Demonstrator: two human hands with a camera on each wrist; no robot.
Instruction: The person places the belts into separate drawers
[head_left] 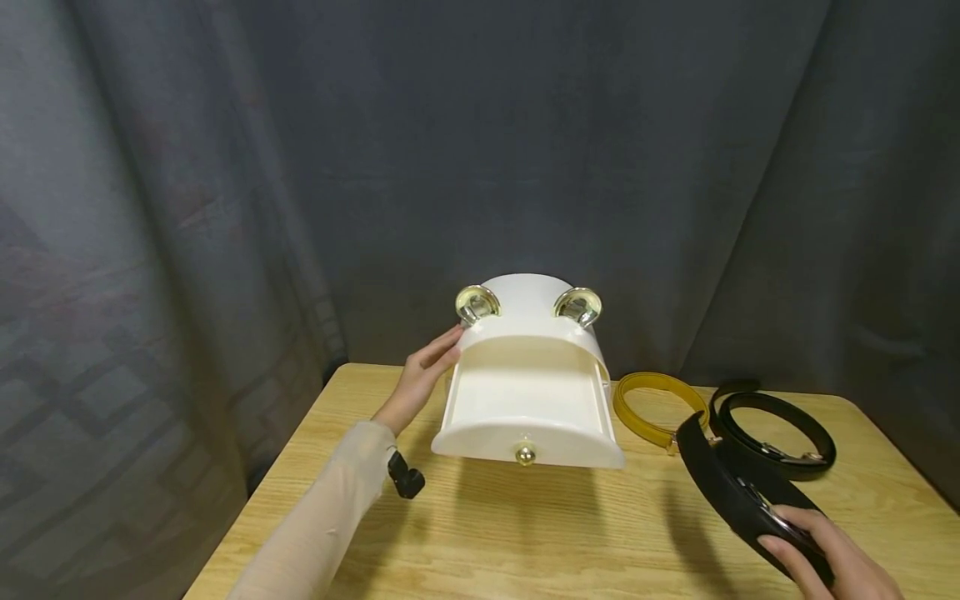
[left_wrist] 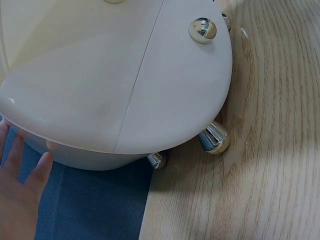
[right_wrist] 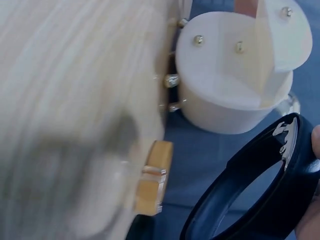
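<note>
A light wooden table (head_left: 525,533) with a plain grain carries everything here. Near the middle of its far edge stands a white rounded box (head_left: 528,367) on small metal feet, with two gold-rimmed cups on top and its drawer pulled out toward the near edge, a gold knob on the drawer front. Just right of the box, along the far edge, lies a coiled yellow belt (head_left: 656,404). Beside that, toward the far right corner, lies a coiled black belt (head_left: 776,425) with a metal buckle.
</note>
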